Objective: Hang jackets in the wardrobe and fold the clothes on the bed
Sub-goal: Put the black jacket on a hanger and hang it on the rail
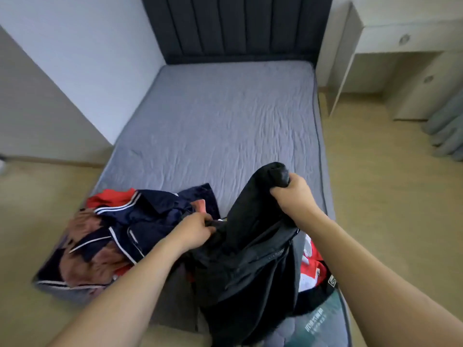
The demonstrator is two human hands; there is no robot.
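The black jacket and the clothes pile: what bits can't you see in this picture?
Head view only:
- Black jacket: bunched in the right hand and left hand; its full shape and front are hidden by its own folds.
- Red garment: mostly covered by the jacket.
- Navy clothes: blurred; can't count the pieces.
- Label on the mattress: print too small to read.
- Wardrobe: not in view.

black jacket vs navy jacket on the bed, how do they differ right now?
The black jacket is plain black; the navy jacket has white stripes and piping. The black one is lifted off the bed, gripped by the left hand and right hand; the navy one lies crumpled in the pile, held by neither hand. Both are dark and unfolded.
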